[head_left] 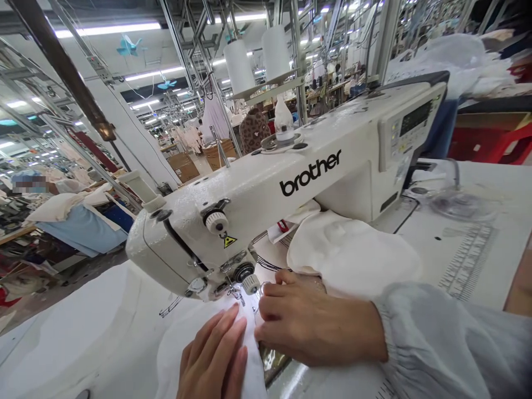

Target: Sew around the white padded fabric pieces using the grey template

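Note:
A white Brother sewing machine [291, 177] stands across the table, its needle end at lower centre. My left hand [214, 360] lies flat with fingers stretched out on white fabric [141, 327] just before the presser foot [238, 293]. My right hand [311, 324] rests to the right of the needle, fingers curled and pressed on the fabric's edge close to the foot. A bunched heap of the same white fabric [353, 255] lies under the machine's arm, behind my right hand. My right sleeve [449, 338] is pale grey.
Two white thread cones [257, 58] stand on a rack behind the machine. A clear plastic container [453, 194] sits on the table at right. A person works at another station at far left [37, 188]. Red crates [490, 141] stand at back right.

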